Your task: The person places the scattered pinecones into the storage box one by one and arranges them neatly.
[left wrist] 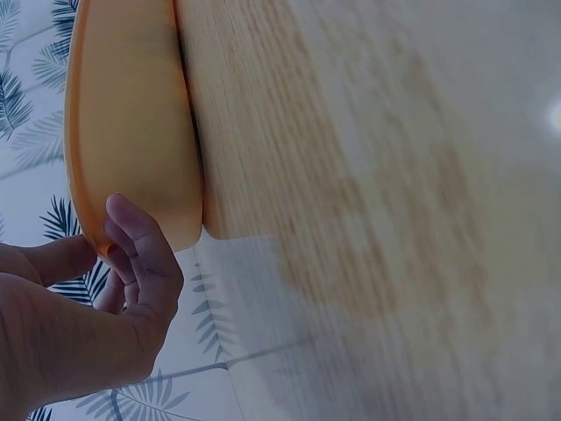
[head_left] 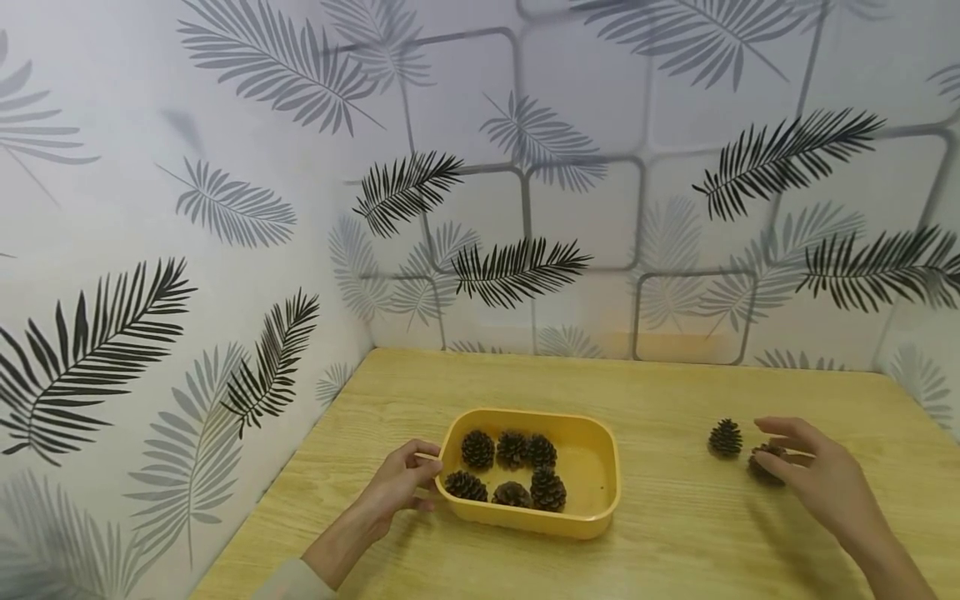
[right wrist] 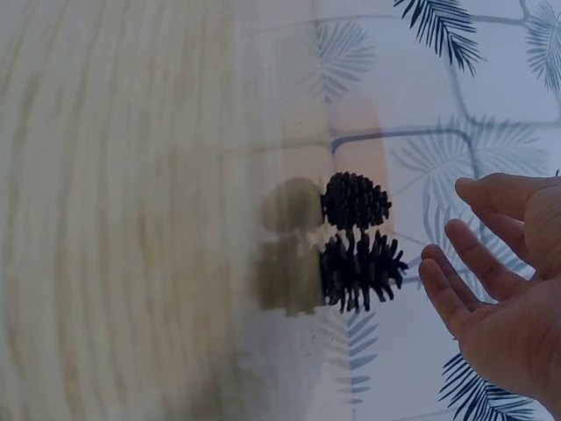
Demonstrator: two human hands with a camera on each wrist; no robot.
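Observation:
A yellow plastic box (head_left: 595, 475) holds several brown pine cones (head_left: 547, 489), mostly on its left side. My left hand (head_left: 397, 492) grips the box's left end, with fingers at its rim; the left wrist view shows the bent fingers at the box's corner. To the right, two more pine cones stand on the table: one (head_left: 725, 438) further left, the other (head_left: 767, 468) partly covered by my right hand (head_left: 821, 479). In the right wrist view, that hand's fingers are spread loosely, a small gap away from the pine cones (right wrist: 361, 272), and hold nothing.
The light wooden table (head_left: 667, 550) carries the box left of the middle and the two loose pine cones on the right. Walls (head_left: 570, 208) with leaf-patterned paper border the table at the back and left.

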